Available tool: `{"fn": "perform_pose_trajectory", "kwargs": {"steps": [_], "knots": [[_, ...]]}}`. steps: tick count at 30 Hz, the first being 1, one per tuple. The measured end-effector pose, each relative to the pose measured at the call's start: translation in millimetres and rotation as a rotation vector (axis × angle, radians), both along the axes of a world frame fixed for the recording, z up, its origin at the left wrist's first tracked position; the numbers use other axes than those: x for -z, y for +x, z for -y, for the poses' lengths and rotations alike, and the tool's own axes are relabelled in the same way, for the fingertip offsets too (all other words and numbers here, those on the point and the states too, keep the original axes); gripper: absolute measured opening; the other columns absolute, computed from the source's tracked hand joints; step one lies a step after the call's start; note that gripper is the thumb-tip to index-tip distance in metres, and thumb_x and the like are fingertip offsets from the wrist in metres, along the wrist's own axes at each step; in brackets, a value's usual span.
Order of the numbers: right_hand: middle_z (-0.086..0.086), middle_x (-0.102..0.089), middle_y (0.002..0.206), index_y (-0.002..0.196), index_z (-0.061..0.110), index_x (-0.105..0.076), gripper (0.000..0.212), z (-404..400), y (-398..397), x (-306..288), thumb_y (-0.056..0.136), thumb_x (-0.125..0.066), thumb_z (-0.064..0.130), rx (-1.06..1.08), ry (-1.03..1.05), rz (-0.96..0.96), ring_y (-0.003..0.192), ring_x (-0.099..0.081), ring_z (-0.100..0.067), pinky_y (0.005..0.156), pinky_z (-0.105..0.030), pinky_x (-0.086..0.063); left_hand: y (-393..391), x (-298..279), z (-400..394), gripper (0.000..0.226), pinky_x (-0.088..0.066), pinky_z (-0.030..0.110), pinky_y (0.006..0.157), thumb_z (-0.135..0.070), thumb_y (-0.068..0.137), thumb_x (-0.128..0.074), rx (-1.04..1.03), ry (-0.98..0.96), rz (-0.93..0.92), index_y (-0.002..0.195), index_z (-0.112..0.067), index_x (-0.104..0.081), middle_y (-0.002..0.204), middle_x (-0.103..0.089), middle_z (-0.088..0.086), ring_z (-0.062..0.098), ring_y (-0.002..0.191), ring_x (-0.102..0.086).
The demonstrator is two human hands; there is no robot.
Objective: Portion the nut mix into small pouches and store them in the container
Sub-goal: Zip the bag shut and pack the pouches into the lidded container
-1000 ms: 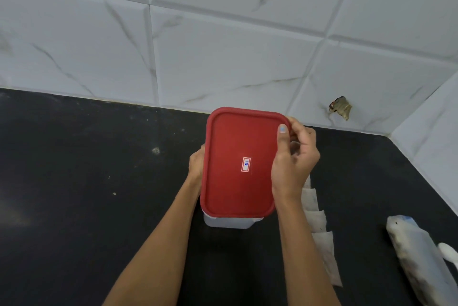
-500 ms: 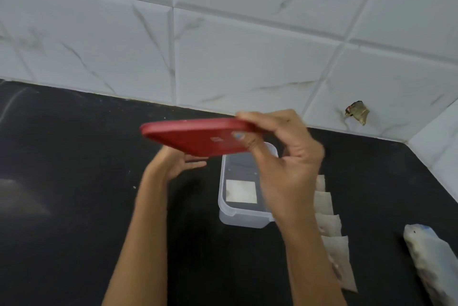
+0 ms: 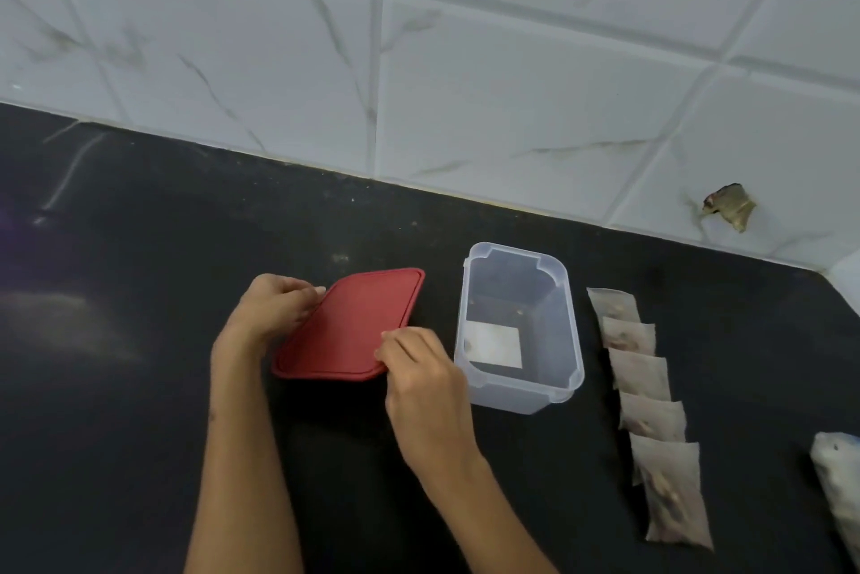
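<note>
Black countertop (image 3: 116,434) fills the lower view, backed by white marble-look wall tiles (image 3: 512,85). Nearest, the right hand (image 3: 426,392) pinches the near right corner of the red lid (image 3: 346,327), fingers curled onto its edge. The left hand (image 3: 272,310) grips the lid's left edge, fingertips bent over the rim. The lid lies low over the counter, just left of the clear container (image 3: 519,327), which stands open with a pale blank label on its floor. Right of it, five filled pouches (image 3: 644,392) overlap in a row. No writing is legible.
</note>
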State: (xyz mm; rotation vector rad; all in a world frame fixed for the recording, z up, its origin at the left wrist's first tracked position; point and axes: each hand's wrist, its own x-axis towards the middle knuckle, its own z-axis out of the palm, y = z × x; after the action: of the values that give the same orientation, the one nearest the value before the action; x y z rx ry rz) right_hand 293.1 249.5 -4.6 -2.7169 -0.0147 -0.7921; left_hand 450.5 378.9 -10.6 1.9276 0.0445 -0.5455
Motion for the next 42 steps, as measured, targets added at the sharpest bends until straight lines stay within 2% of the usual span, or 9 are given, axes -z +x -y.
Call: {"fn": "perform_pose_trajectory", "kwargs": {"steps": [3,8,13,16,20,27,32,38,42], "knots": [[-0.001,-0.069,0.085,0.079,0.01,-0.07,0.04,-4.1,-2.9,15.0,0.047,-0.079,-0.012,0.015,-0.012,-0.122,0.085,-0.066,-0.016,0.063,-0.019,-0.055,-3.9,3.2,2.2,0.041,-0.048,0.041,0.097,-0.035,0.088,-0.065,-0.027,0.113,0.033,0.117,-0.007,-0.066,0.117,-0.066,0.013,0.031,0.113,-0.06],[-0.003,-0.067,0.081,0.077,0.008,-0.068,0.051,-8.4,-8.6,38.4,0.032,-0.078,-0.014,0.021,0.022,-0.348,0.081,-0.065,-0.02,0.052,-0.023,-0.054,-15.4,0.4,13.5,0.057,-0.038,0.039,0.105,-0.036,0.093,-0.059,-0.056,0.165,0.047,0.138,-0.005,-0.048,0.138,-0.053,0.012,0.029,0.127,-0.048],[-0.02,-0.05,0.132,0.122,-0.006,-0.054,0.048,-11.4,-20.5,25.0,0.075,-0.055,-0.016,-0.115,0.028,-0.621,0.128,-0.04,-0.032,0.098,-0.041,-0.045,-31.9,-3.1,20.6,0.059,-0.036,0.043,0.106,-0.04,0.093,-0.057,-0.138,0.258,0.059,0.138,-0.004,-0.047,0.14,-0.05,0.016,0.033,0.13,-0.045],[-0.014,-0.053,0.133,0.123,0.0,-0.057,0.042,-8.0,-36.3,-4.0,0.083,-0.052,-0.009,-0.108,0.184,-0.436,0.126,-0.044,-0.026,0.101,-0.037,-0.044,-45.0,-20.6,33.9,0.047,-0.04,0.041,0.102,-0.033,0.093,-0.058,-0.268,0.253,0.306,0.128,-0.002,-0.056,0.128,-0.06,0.018,0.034,0.12,-0.054],[0.002,-0.066,0.114,0.114,0.015,-0.065,0.027,34.8,-72.4,-57.6,0.093,-0.048,0.018,0.057,0.384,0.038,0.103,-0.06,-0.008,0.091,-0.018,-0.047,-78.5,-60.1,81.4,0.02,-0.052,0.034,0.086,-0.022,0.092,-0.056,-0.374,-0.163,0.602,0.106,-0.014,-0.067,0.097,-0.07,0.007,0.018,0.089,-0.065],[0.005,-0.067,0.111,0.116,0.021,-0.064,0.028,207.1,-205.2,-75.4,0.097,-0.047,0.031,0.751,0.613,0.121,0.103,-0.062,-0.013,0.089,-0.027,-0.047,-216.0,-81.0,231.0,0.019,-0.051,0.015,0.064,-0.004,0.094,-0.052,0.062,-0.648,0.312,0.085,-0.015,-0.065,0.084,-0.069,0.002,0.006,0.067,-0.062],[-0.011,-0.062,0.109,0.123,0.011,-0.056,0.032,285.5,-296.7,-39.3,0.099,-0.041,0.025,1.184,0.626,-0.236,0.1,-0.058,-0.026,0.082,-0.034,-0.043,-333.6,-40.6,324.6,0.011,-0.053,0.026,0.075,-0.021,0.093,-0.06,0.431,-0.392,-0.166,0.102,-0.014,-0.061,0.093,-0.064,0.001,0.011,0.08,-0.061],[-0.011,-0.059,0.102,0.111,0.007,-0.054,0.029,318.9,-330.3,-2.8,0.098,-0.042,0.03,1.229,0.724,-0.44,0.096,-0.057,-0.028,0.072,-0.032,-0.039,-400.4,9.7,381.0,0.019,-0.054,0.034,0.085,-0.039,0.09,-0.059,0.539,-0.094,-0.24,0.093,-0.022,-0.05,0.099,-0.06,0.003,0.017,0.091,-0.06],[-0.003,-0.055,0.086,0.103,0.008,-0.053,0.027,328.9,-341.1,4.1,0.098,-0.041,0.032,1.206,0.833,-0.444,0.083,-0.056,-0.022,0.067,-0.032,-0.04,-411.1,17.6,394.5,0.052,-0.052,0.035,0.09,-0.037,0.09,-0.062,0.428,-0.09,-0.268,0.129,-0.007,-0.047,0.095,-0.059,-0.002,0.016,0.097,-0.059]]}}
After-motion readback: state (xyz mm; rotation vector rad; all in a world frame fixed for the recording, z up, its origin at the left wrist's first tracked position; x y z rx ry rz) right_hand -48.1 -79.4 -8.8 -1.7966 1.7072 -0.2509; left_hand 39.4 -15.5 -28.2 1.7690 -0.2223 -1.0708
